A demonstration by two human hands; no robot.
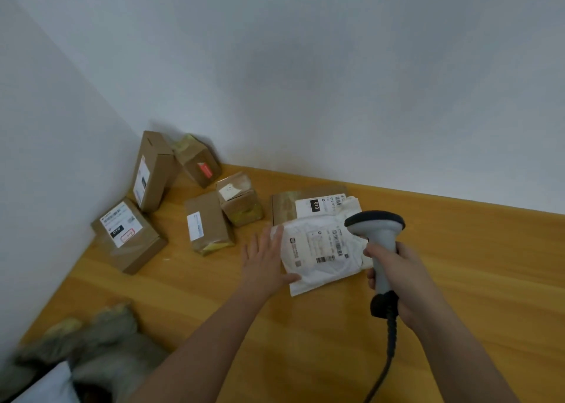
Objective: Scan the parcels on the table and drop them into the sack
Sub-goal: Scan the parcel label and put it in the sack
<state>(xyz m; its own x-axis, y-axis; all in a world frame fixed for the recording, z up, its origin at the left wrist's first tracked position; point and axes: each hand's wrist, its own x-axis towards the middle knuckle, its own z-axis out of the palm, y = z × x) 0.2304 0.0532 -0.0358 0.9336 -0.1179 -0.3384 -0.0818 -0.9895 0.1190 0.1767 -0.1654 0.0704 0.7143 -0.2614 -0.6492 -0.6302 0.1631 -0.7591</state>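
A wooden table (458,280) with an orange-yellow grain is filling the lower half of the frame, and it is sitting pushed into a corner where two pale grey-white walls (305,66) are meeting at the upper left.

A white plastic mailer (321,249), crumpled and glossy, is lying flat at the centre of the frame with its printed label and barcodes facing up. It is overlapping the near edge of a flat brown parcel (284,207) that is showing a white label of its own. Five more brown cardboard boxes are sitting towards the left: a tall box (153,170) leaning against the wall, a taped box (198,161) tilted beside it, a small cube box (240,198), a narrow box (208,222) lying flat, and a wide box (128,234) nearest the left wall. A grey sack (101,341), blurred, is gaping at the lower left corner.

The left hand (263,259) is resting with fingers straight and spread on the mailer's left edge, its thumb touching the lower corner. The right hand (394,268) is gripping the handle of a grey barcode scanner (379,228), whose dark head is hanging just above the mailer's right side, its cable trailing down to the bottom of the frame.
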